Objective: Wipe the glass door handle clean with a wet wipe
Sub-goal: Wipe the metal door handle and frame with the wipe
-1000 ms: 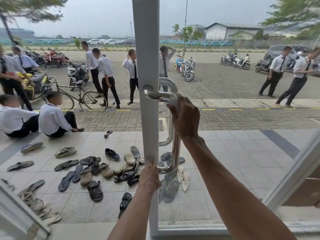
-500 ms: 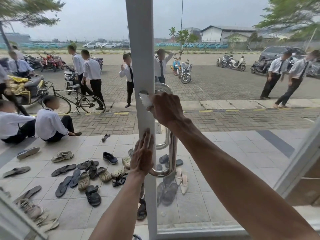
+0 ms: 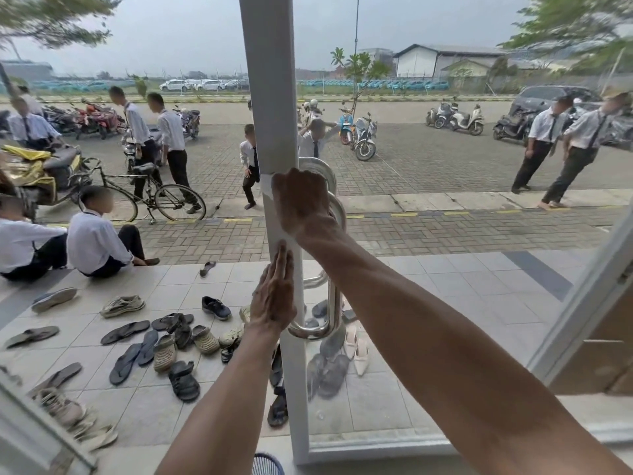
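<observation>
- Far left, beyond the glass, two people in white shirts sit on the step, with a bicycle behind them.
- Shoes and sandals lie scattered over the tiled floor outside, left of the door.
- The left hand lies flat against the white door frame, fingers stretched out straight and upward, gripping nothing.
- Just above it, the right hand is clenched over a white wipe, pressing it where the handle's upper end meets the frame.
- The handle is a steel bar running down just right of the frame; the right hand and forearm hide its upper half, and its lower bend shows beside the left wrist.
- More sandals lie behind the glass under the handle.
- Further right, scooters stand parked on the brick paving.
- Far right, two people in white shirts stand at the kerb.
</observation>
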{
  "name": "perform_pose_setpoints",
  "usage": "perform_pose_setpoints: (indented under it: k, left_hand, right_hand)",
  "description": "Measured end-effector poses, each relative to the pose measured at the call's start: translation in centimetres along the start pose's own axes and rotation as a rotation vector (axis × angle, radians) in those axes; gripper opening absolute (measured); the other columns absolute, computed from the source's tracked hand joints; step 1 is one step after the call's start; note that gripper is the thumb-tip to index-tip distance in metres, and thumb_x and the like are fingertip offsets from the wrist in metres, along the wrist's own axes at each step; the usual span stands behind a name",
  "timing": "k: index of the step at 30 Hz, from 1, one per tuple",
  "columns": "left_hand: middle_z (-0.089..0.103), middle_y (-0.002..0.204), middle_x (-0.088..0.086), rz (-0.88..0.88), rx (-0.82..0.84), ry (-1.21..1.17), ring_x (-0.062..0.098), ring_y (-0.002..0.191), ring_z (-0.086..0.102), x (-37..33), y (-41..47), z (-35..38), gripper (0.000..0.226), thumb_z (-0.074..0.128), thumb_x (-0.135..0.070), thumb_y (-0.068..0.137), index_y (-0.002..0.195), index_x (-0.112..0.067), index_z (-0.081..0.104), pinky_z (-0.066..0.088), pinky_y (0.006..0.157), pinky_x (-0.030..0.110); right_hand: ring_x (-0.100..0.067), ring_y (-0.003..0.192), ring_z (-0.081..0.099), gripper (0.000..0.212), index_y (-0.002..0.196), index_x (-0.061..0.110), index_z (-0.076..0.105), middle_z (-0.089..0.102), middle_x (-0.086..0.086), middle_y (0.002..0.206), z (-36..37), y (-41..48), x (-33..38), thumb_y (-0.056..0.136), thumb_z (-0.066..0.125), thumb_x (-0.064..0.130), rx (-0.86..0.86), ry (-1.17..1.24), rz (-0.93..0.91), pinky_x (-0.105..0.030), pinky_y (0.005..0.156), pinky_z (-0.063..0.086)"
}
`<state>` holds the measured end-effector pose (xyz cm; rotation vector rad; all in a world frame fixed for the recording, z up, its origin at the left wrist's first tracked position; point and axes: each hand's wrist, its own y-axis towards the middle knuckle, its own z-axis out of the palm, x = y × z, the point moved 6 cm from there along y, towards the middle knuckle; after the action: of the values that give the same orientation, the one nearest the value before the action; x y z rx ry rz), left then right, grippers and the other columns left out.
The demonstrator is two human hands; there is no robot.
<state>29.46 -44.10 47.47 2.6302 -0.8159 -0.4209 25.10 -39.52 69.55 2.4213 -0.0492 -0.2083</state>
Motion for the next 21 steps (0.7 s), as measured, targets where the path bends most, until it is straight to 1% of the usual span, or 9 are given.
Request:
perform_pose_setpoints:
  k: [4, 7, 10, 12, 15, 16, 18, 19, 21]
  left_hand:
    - [0.012, 0.163, 0.008, -0.015, -0.006, -0.017, 0.027, 0.143, 0.034, -0.5, -0.2, -0.3, 0.113, 0.078, 0.002, 0.061, 0.155, -0.004, 0.016, 0.043, 0.110, 0.033]
    - [0.017, 0.162, 0.012, -0.004, -0.021, -0.011, 0.024, 0.146, 0.029, -0.4, 0.1, -0.4, 0.100, 0.067, 0.004, 0.068, 0.155, -0.003, 0.019, 0.033, 0.117, 0.031]
    - [0.028, 0.157, 0.010, -0.026, -0.023, -0.023, 0.023, 0.144, 0.032, 0.1, 0.3, -0.2, 0.093, 0.070, -0.005, 0.071, 0.153, -0.005, 0.024, 0.031, 0.118, 0.032]
    - [0.032, 0.156, 0.010, -0.045, -0.036, -0.056, 0.022, 0.143, 0.033, 0.4, 0.2, -0.3, 0.092, 0.071, -0.007, 0.072, 0.152, -0.006, 0.025, 0.032, 0.117, 0.032]
    - [0.008, 0.165, 0.005, -0.053, -0.015, -0.046, 0.021, 0.149, 0.022, 0.1, 0.2, 0.0, 0.106, 0.070, 0.000, 0.068, 0.156, -0.006, 0.011, 0.030, 0.119, 0.032]
    - [0.001, 0.166, 0.002, -0.065, -0.012, -0.059, 0.021, 0.150, 0.021, 0.0, 0.3, 0.2, 0.111, 0.070, 0.002, 0.066, 0.157, -0.005, 0.006, 0.030, 0.119, 0.032]
    - [-0.003, 0.166, 0.000, -0.092, -0.006, -0.101, 0.022, 0.149, 0.025, -0.2, 0.1, 0.1, 0.116, 0.069, 0.005, 0.066, 0.157, -0.007, -0.003, 0.033, 0.117, 0.032]
    - [-0.003, 0.166, -0.001, -0.098, -0.012, -0.123, 0.023, 0.147, 0.028, -0.4, 0.1, 0.0, 0.117, 0.068, 0.005, 0.067, 0.157, -0.007, -0.006, 0.036, 0.115, 0.033]
    - [-0.004, 0.166, -0.001, -0.097, -0.018, -0.142, 0.023, 0.147, 0.028, -0.8, -0.1, -0.2, 0.116, 0.067, 0.007, 0.070, 0.156, -0.008, -0.009, 0.038, 0.114, 0.033]
  right_hand:
    - [-0.023, 0.090, 0.074, 0.016, 0.097, 0.016, 0.074, 0.076, -0.002, 0.094, 0.4, 0.7, 0.6, 0.095, 0.059, 0.013, -0.019, 0.021, 0.051, -0.035, 0.078, 0.053]
    - [-0.023, 0.088, 0.073, 0.014, 0.097, 0.017, 0.073, 0.075, -0.001, 0.090, 1.1, 2.2, 1.8, 0.096, 0.060, 0.015, 0.001, 0.010, 0.063, -0.038, 0.087, 0.051]
    - [-0.018, 0.078, 0.070, 0.017, 0.094, 0.018, 0.074, 0.068, 0.001, 0.076, 1.8, 3.1, 2.7, 0.098, 0.057, 0.022, -0.002, -0.024, 0.062, -0.040, 0.097, 0.046]
    - [-0.017, 0.077, 0.069, 0.023, 0.094, 0.019, 0.074, 0.071, 0.002, 0.079, 1.7, 3.1, 2.9, 0.101, 0.053, 0.023, 0.000, -0.011, 0.056, -0.036, 0.089, 0.047]
    - [-0.020, 0.083, 0.072, 0.019, 0.098, 0.018, 0.074, 0.075, -0.001, 0.088, 1.4, 2.3, 2.1, 0.099, 0.055, 0.017, 0.020, -0.001, 0.014, -0.031, 0.072, 0.044]
    - [-0.021, 0.085, 0.073, 0.019, 0.100, 0.016, 0.074, 0.076, -0.002, 0.091, 1.4, 1.9, 1.6, 0.098, 0.055, 0.015, 0.022, -0.012, -0.005, -0.032, 0.074, 0.047]
    - [-0.023, 0.081, 0.074, 0.018, 0.096, 0.013, 0.073, 0.076, -0.004, 0.087, 1.2, 0.9, 1.0, 0.096, 0.055, 0.011, -0.017, -0.034, -0.035, -0.041, 0.099, 0.047]
    - [-0.022, 0.076, 0.074, 0.018, 0.091, 0.013, 0.073, 0.076, -0.004, 0.081, 0.9, 0.5, 0.7, 0.095, 0.055, 0.010, -0.060, -0.044, -0.044, -0.048, 0.113, 0.035]
    - [-0.020, 0.071, 0.072, 0.022, 0.085, 0.015, 0.072, 0.072, -0.002, 0.072, 0.7, -0.4, -0.1, 0.094, 0.053, 0.010, -0.082, -0.048, -0.055, -0.054, 0.122, 0.015]
